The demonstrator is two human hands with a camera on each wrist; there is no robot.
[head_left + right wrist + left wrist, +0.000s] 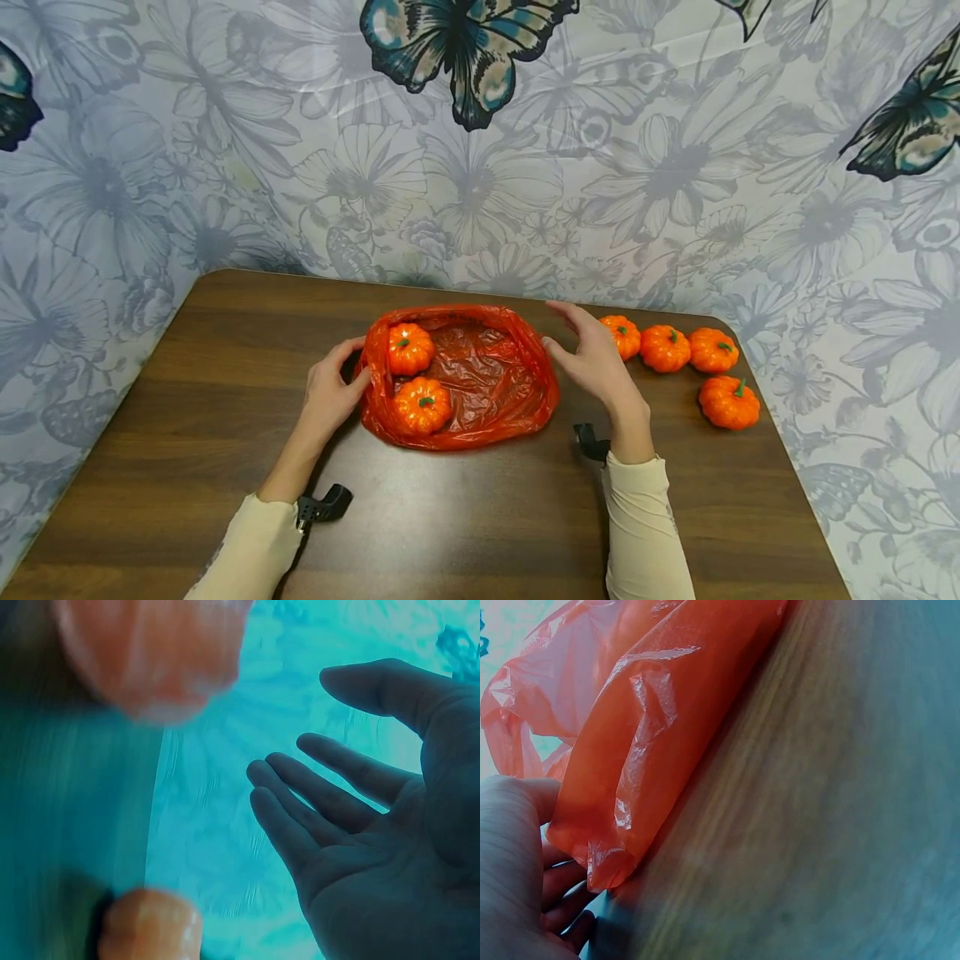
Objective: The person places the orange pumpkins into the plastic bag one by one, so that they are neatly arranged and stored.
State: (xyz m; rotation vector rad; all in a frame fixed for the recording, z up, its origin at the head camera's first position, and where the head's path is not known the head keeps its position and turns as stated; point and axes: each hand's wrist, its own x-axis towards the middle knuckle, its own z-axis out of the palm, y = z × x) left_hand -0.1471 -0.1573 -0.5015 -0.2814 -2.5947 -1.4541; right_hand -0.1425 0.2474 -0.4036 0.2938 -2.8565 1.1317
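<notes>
A red plastic bag [480, 433] lies on the table with its mouth spread wide. Two small orange pumpkins, one behind [410, 348] and one in front [423, 406], sit inside at its left. My left hand [330, 392] holds the bag's left side, thumb against the plastic [645, 742]; some fingers are hidden behind it in the left wrist view. Beside the bag's right rim, my right hand [596, 354] hovers with fingers extended and nothing in them. The right wrist view shows that hand [360, 817] open-palmed, apart from a blurred orange pumpkin [150, 926].
At the table's right rear stand several more pumpkins: one partly behind my right hand [621, 336], others in the row [665, 348] [712, 350], and one nearer [729, 403]. The brown wooden table [450, 517] meets a floral, butterfly-patterned backdrop [480, 192].
</notes>
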